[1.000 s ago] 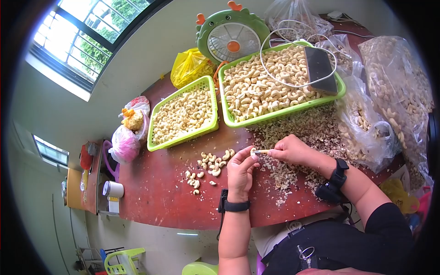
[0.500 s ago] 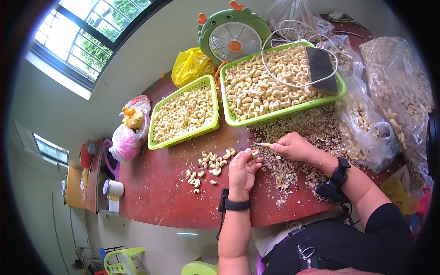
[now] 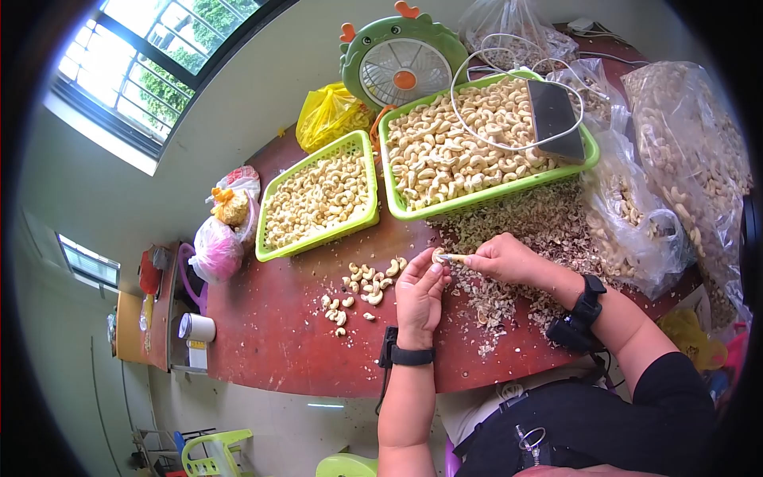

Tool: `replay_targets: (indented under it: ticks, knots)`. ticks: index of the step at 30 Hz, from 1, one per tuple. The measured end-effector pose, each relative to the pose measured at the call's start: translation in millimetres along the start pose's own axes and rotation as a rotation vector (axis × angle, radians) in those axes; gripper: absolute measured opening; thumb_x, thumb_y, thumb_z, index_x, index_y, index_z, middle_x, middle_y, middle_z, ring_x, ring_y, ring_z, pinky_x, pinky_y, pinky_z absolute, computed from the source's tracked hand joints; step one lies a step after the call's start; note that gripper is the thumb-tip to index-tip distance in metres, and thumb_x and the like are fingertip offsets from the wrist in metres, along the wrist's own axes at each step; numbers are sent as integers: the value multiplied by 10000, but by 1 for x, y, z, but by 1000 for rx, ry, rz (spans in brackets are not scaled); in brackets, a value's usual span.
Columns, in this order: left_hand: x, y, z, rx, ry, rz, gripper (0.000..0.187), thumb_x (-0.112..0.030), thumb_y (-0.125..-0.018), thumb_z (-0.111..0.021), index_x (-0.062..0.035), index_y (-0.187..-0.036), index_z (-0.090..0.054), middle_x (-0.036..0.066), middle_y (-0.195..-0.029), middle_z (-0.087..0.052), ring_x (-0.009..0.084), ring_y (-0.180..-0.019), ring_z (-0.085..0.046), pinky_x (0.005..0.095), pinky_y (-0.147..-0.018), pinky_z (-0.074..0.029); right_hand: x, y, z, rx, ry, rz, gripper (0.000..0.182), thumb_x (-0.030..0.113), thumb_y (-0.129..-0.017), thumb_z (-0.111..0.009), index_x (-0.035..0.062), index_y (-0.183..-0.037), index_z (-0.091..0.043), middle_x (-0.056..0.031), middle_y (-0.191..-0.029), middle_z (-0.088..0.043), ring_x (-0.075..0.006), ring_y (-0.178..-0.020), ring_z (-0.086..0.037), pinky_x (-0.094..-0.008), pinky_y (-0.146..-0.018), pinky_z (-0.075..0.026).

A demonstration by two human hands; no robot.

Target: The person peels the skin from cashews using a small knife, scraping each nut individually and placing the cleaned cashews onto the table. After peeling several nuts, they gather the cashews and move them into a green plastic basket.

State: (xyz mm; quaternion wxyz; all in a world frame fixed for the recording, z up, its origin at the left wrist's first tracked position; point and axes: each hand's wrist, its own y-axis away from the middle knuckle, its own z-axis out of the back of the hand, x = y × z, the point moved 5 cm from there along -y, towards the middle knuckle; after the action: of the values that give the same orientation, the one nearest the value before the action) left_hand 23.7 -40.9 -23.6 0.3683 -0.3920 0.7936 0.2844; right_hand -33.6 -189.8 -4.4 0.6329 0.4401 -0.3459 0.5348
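My left hand [image 3: 421, 298] is closed around a cashew nut [image 3: 438, 254], pinched at its fingertips above the table. My right hand [image 3: 507, 259] grips a small knife [image 3: 456, 257] with a light-coloured handle. The blade tip meets the nut, partly hidden by the left fingers. Just left of my left hand lies a small group of loose cashews [image 3: 369, 282] with crumbs around them. Under and beyond my right hand spreads a heap of skin flakes [image 3: 524, 230].
Two green baskets of cashews stand behind, a smaller one [image 3: 274, 253] and a larger one [image 3: 477, 195] with a phone [image 3: 556, 119] and white cable on top. A green fan [image 3: 405, 67] is at the back. Plastic bags of nuts [image 3: 683, 143] crowd the right. A white cup [image 3: 197, 327] sits left.
My right hand has brought the knife left and slightly down to the cashew. My left fingers have shifted, turning the nut up towards the blade.
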Motion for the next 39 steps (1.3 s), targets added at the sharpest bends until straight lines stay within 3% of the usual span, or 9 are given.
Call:
replay_targets:
  ticks: [7,39]
  knots:
    - [-3,5,-17,63,109,19,292,10,-816,-457,32,-1107,-442,136,-997,-544,261,-932,-546,402,-812,-475,6,2,-3,31,4,100,386,363,-798,-522,35,-611,-605,-39,-485,-530,-96,-421,-470,-258,-420,-385]
    - [3,10,-20,-42,185,-127,229,32,-790,-469,35,-1018,-495,146,-965,-555,271,-941,-542,372,-761,-511,2,0,0,28,-26,34,389,377,-787,-538,33,-624,-615,-28,-463,-511,-81,-402,-446,-244,-396,-361]
